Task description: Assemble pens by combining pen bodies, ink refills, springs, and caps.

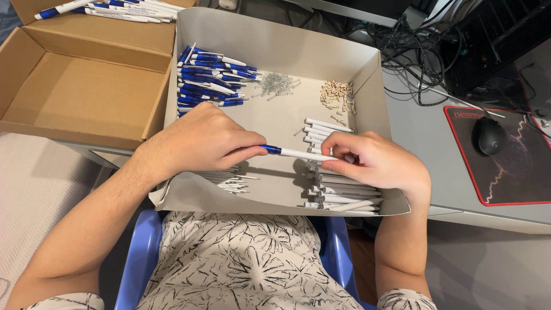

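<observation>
Plastic pens, cardboard trays

Glossy white-and-blue plastic pen (295, 153); matt grey card tray (275, 46); rough brown cardboard box (80, 86) far left; small shiny metal springs (276, 84).

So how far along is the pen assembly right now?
Done: a row of finished blue-and-white pens lies on the flap of the cardboard box. In hand: the left hand and right hand hold one pen between them over the grey tray. Left: piles of blue pen halves, white barrels, springs, beige small parts and thin refills remain, so plenty is left.
</observation>
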